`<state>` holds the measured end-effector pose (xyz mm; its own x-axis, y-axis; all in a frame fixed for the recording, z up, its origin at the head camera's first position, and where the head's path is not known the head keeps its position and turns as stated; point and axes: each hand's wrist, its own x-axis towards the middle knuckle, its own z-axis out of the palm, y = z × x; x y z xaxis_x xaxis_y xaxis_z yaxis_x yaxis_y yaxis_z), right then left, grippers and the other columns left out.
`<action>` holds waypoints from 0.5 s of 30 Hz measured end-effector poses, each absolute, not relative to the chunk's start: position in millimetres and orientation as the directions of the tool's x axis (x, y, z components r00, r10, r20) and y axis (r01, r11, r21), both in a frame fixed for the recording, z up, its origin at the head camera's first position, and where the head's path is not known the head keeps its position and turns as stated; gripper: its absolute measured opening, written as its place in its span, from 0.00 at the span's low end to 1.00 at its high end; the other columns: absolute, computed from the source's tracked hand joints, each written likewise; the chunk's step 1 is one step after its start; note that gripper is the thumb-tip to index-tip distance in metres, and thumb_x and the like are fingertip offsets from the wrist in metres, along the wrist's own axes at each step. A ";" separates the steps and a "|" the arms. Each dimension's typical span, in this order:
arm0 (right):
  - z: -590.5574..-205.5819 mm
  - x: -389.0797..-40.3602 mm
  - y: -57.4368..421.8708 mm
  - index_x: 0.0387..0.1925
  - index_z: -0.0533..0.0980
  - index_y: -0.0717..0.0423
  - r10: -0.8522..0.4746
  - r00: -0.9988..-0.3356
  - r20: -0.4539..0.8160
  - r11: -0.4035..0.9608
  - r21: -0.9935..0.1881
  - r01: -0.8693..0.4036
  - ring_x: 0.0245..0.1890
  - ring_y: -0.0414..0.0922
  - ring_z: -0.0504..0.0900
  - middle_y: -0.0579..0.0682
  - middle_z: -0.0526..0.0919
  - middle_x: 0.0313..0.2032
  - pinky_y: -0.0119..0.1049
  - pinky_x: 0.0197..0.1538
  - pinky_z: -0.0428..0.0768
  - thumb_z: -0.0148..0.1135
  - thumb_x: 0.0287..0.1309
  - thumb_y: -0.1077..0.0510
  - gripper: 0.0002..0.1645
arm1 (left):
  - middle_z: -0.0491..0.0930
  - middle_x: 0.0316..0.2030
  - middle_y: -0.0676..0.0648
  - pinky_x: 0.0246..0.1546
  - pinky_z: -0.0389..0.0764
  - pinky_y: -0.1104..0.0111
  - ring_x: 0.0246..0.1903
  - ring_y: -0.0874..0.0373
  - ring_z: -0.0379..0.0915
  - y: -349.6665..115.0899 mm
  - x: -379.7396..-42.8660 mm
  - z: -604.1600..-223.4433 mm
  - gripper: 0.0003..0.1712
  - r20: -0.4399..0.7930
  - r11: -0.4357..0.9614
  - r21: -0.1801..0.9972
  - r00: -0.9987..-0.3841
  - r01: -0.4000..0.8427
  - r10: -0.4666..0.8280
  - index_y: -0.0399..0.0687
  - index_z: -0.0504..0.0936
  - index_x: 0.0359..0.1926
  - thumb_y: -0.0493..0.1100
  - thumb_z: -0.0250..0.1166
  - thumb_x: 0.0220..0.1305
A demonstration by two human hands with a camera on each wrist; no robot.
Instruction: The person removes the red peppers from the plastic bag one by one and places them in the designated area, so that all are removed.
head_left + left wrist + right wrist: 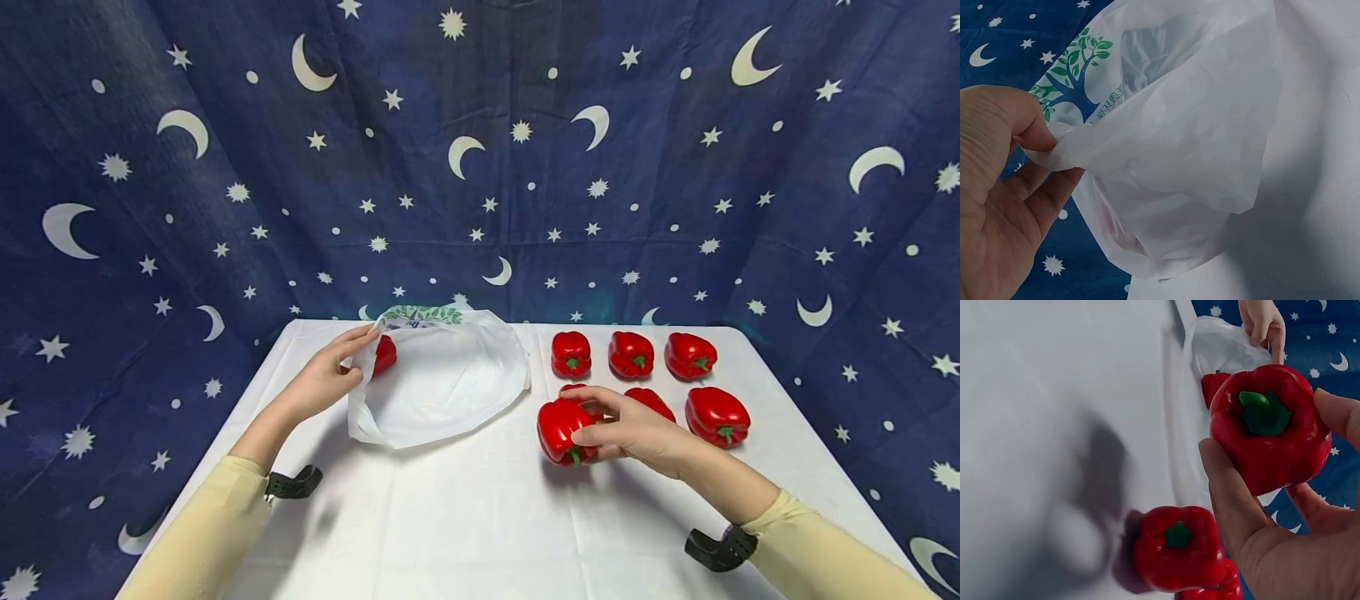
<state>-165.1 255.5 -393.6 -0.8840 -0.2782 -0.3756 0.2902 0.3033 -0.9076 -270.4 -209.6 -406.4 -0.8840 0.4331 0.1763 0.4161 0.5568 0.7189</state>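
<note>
My left hand (330,377) pinches the edge of a white plastic bag (450,404), which lies with its mouth spread wide on the table. A green-leafed tree print (1079,72) shows near the pinched edge in the left wrist view. Inside the bag, by the left fingers, sits a red bell pepper (386,357). My right hand (637,435) grips another red bell pepper (559,427) between thumb and fingers. That pepper is raised off the table, its green stem (1264,412) turned towards the right wrist camera.
On the right stand more red peppers in two rows. The back row has three, with one pepper (631,355) in its middle. In the front row a pepper (717,416) shows fully at the right; others are partly behind my right hand. White cloth (465,517) covers the table; a starry blue curtain (420,200) hangs behind.
</note>
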 end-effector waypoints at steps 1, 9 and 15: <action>-395.7 -161.6 257.1 0.72 0.69 0.48 -0.270 -0.885 -0.379 0.307 -0.905 0.294 0.60 0.58 0.71 0.60 0.69 0.64 0.48 0.48 0.84 0.77 0.52 0.54 0.46 | 0.55 0.78 0.48 0.45 0.74 0.67 0.73 0.48 0.56 -209.7 -270.6 -407.0 0.41 0.176 0.558 0.717 -0.884 0.416 0.433 0.47 0.64 0.77 0.25 0.53 0.63; -411.8 -139.1 269.5 0.74 0.66 0.52 -0.257 -0.877 -0.405 0.287 -0.899 0.331 0.59 0.59 0.73 0.62 0.68 0.65 0.50 0.48 0.84 0.75 0.57 0.54 0.45 | 0.53 0.79 0.47 0.46 0.74 0.61 0.74 0.43 0.54 -208.9 -270.0 -406.5 0.40 0.161 0.558 0.723 -0.885 0.407 0.437 0.47 0.62 0.78 0.27 0.52 0.65; -419.1 -129.0 272.1 0.73 0.66 0.52 -0.213 -0.869 -0.447 0.296 -0.877 0.379 0.60 0.59 0.71 0.61 0.69 0.64 0.50 0.48 0.84 0.75 0.56 0.54 0.45 | 0.53 0.79 0.49 0.44 0.74 0.61 0.74 0.46 0.54 -208.0 -268.9 -404.5 0.40 0.157 0.552 0.730 -0.885 0.403 0.438 0.46 0.62 0.78 0.27 0.52 0.65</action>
<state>-129.0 272.1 -419.1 -0.8687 -0.2133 -0.4470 0.3785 0.2960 -0.8770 -268.9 -208.0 -404.5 -0.8852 0.4380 0.1569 0.4027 0.5525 0.7298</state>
